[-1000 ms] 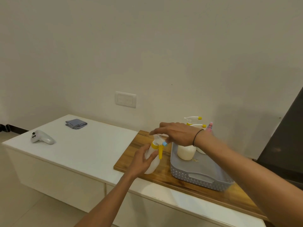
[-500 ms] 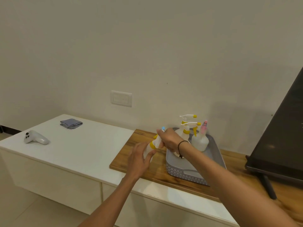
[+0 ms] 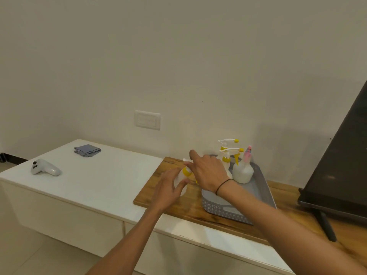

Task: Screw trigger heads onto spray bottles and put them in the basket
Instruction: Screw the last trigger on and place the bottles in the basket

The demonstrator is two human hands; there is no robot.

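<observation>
At frame centre, left hand (image 3: pixel 168 190) cups the white plastic spray bottle (image 3: pixel 181 183); right hand (image 3: pixel 208 172) grips its yellow-collared trigger head (image 3: pixel 187 170), beside the grey perforated basket (image 3: pixel 224 210). No legible labels.

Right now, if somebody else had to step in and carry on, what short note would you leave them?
Left hand: holding the white plastic spray bottle on the wooden board.
Right hand: on its yellow-collared trigger head; how tight it is cannot be told.
Done: three capped bottles stand in the grey plastic basket.
Left: finish screwing this head, then put the bottle in the basket.
</observation>
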